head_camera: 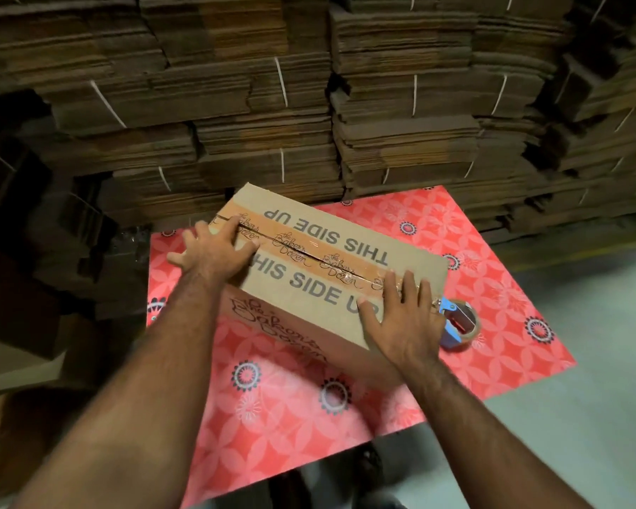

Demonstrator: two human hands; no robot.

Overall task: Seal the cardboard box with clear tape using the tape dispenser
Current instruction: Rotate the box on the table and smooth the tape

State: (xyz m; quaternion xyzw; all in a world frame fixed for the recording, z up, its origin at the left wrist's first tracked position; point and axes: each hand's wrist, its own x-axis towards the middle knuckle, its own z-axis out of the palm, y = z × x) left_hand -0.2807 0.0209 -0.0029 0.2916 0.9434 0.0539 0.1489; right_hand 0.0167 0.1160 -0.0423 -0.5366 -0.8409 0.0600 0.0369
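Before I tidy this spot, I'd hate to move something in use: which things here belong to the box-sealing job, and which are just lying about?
Part of the job:
- cardboard box, tape along its top seam
- tape dispenser, set down beside the box
- left hand and right hand, both flat on the box

Just lying about:
- stacks of flattened cardboard behind
- red patterned mat under the box

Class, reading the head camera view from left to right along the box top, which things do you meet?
left hand → "THIS SIDE UP" print on the cardboard box → right hand → tape dispenser
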